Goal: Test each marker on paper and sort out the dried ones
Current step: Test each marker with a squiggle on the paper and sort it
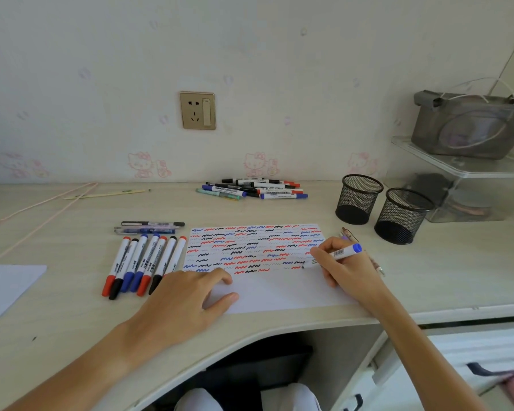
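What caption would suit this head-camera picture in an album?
Right hand tests a blue-capped marker on the squiggle-covered paper while the left hand steadies it.

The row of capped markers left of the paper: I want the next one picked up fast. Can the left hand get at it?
Probably yes. The left hand lies flat on the paper right beside the marker row, with nothing between.

Both arms are bare, with no sleeves. The left hand (181,295) and the right hand (343,266) wear no gloves, rings or watch. Light, pale trousers cover the knees (201,400) below.
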